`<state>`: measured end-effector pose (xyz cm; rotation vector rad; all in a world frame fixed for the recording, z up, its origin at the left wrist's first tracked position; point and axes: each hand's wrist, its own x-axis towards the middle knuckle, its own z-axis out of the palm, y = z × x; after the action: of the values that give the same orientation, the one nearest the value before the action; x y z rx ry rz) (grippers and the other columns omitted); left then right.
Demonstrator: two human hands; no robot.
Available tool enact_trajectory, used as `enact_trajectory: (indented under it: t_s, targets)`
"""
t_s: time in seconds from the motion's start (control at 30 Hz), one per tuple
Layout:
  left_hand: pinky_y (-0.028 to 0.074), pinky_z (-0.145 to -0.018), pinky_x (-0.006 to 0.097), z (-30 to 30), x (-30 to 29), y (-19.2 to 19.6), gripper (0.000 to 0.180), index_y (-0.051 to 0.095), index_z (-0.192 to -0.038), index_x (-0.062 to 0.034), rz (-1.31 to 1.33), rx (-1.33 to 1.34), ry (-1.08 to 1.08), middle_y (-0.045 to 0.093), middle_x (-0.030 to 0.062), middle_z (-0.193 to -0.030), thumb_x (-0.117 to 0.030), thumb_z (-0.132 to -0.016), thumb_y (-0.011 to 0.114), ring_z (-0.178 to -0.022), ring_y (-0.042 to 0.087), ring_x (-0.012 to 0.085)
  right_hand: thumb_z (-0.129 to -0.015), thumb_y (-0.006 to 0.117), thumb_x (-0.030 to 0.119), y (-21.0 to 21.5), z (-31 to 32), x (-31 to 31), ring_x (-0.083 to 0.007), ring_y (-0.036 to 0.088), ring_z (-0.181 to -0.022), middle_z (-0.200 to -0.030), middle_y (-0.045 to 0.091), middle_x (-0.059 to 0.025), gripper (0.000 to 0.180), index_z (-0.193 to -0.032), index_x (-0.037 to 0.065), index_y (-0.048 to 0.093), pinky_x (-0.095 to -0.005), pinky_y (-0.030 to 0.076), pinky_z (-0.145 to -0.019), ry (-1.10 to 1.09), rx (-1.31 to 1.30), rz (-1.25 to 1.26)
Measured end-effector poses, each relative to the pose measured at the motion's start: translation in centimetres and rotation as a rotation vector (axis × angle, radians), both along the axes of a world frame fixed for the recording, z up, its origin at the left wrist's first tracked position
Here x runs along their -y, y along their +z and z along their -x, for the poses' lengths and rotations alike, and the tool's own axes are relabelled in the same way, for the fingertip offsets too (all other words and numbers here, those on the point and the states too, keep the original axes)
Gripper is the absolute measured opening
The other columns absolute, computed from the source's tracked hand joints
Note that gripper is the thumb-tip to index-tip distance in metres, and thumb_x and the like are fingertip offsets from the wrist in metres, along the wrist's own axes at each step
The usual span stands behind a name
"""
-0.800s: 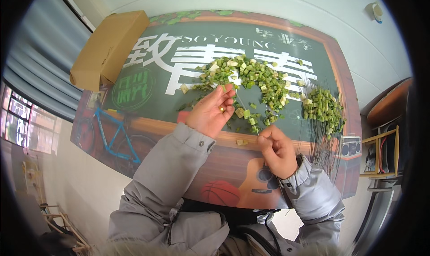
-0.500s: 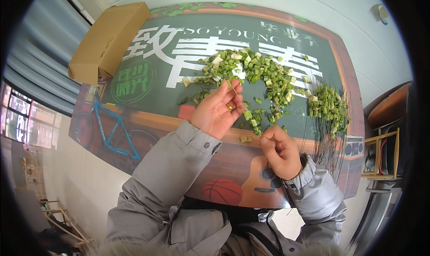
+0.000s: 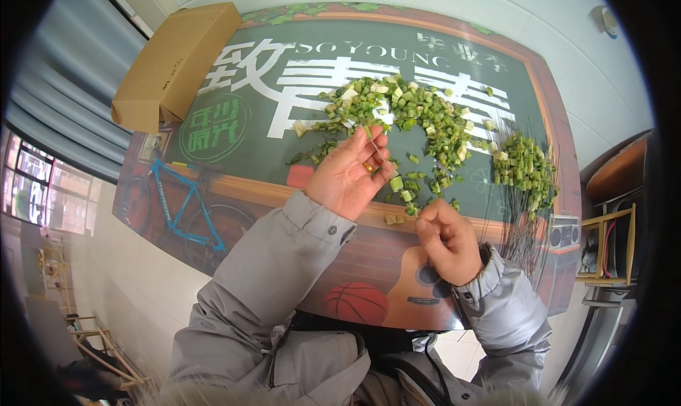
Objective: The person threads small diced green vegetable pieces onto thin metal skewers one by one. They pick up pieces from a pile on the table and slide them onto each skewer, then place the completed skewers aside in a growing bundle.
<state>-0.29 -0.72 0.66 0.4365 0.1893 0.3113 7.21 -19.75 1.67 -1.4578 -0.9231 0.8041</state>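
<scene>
Your left hand (image 3: 347, 175): thumb and fingertips pinched on the upper part of a thin stick (image 3: 375, 145), just at the near-left edge of the green heap (image 3: 418, 108). A bit of green shows at those fingertips; hard to tell whether it is on the stick.

Your right hand (image 3: 448, 243): nearer you than the heap and off its right side, thumb and forefinger pressed together, other fingers curled. They seem to pinch the stick's near end; the tip itself is hidden. A short row of chopped green pieces (image 3: 405, 195) lies between your hands, on the near side of the heap, apparently on that same stick.

Handling, as judged: stick very light, slim, a little springy; grip close to the end, clear of the pieces. Pieces look light, crisp, perhaps damp and slippery; hold by the sides, gently, since a hard squeeze may split them.

Farther out: a loose pale piece (image 3: 394, 220) nearer you than the heap; a bundle of loaded sticks (image 3: 523, 172) to its right, bare ends toward you; a cardboard box (image 3: 177, 65) well to its left. Heap rests on the picture-printed table (image 3: 273, 157).
</scene>
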Motion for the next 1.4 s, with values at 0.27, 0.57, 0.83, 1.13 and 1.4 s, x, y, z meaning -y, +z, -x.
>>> enact_trajectory:
  t_s: [0.27, 0.57, 0.83, 1.13, 1.4]
  targets:
    - [0.043, -0.084, 0.033, -0.1, 0.5, -0.8, 0.02, 0.056, -0.099, -0.009, -0.193, -0.034, 0.026, 0.053, 0.0013, -0.095, -0.027, -0.091, 0.052, -0.091, 0.048, 0.0136, -0.089, 0.049, 0.003, -0.2, 0.0, 0.0, 0.0011, 0.033, -0.053, -0.061, 0.041, 0.0062, 0.005, -0.085, 0.003, 0.048, -0.0184, 0.025, -0.045, -0.034, -0.009, -0.029]
    - [0.038, -0.079, 0.031, -0.1, 1.8, -1.3, 0.008, 0.056, -0.092, -0.0165, -0.226, -0.073, -0.059, 0.054, -0.0006, -0.097, -0.024, -0.091, 0.054, -0.091, 0.048, 0.013, -0.091, 0.048, 0.005, -0.1, 0.0, -0.2, 0.0012, 0.033, -0.053, -0.061, 0.041, 0.0067, 0.006, -0.085, 0.003, 0.047, -0.0181, 0.025, -0.045, -0.071, -0.037, -0.022]
    - [0.04, -0.078, 0.03, -0.3, 2.1, -1.4, 0.011, 0.056, -0.099, -0.015, -0.191, -0.039, -0.092, 0.054, 0.0006, -0.096, -0.022, -0.092, 0.052, -0.092, 0.05, 0.0144, -0.092, 0.049, 0.008, 0.0, -0.2, -0.2, 0.0011, 0.031, -0.053, -0.062, 0.04, 0.0067, 0.008, -0.086, 0.003, 0.046, -0.0182, 0.025, -0.045, -0.068, -0.05, 0.003]
    - [0.042, -0.078, 0.029, -0.4, 1.4, -1.4, 0.015, 0.057, -0.101, -0.0122, -0.209, -0.058, 0.032, 0.055, 0.0018, -0.092, -0.023, -0.091, 0.053, -0.089, 0.052, 0.0142, -0.091, 0.05, 0.009, -0.1, -0.6, -0.2, -0.0023, 0.047, -0.056, -0.067, 0.05, 0.0021, 0.008, -0.089, 0.002, 0.047, -0.0176, 0.036, -0.049, 0.06, -0.191, 0.071]
    - [0.041, -0.08, 0.029, -1.0, 2.0, -0.8, 0.024, 0.055, -0.107, -0.0082, -0.302, -0.016, 0.129, 0.057, 0.0037, -0.095, -0.027, -0.093, 0.05, -0.088, 0.052, 0.0144, -0.093, 0.049, 0.014, 0.7, -0.6, -0.7, -0.0028, 0.046, -0.053, -0.065, 0.053, 0.0011, 0.01, -0.091, 0.005, 0.049, -0.0178, 0.035, -0.046, 0.023, -0.106, 0.109]
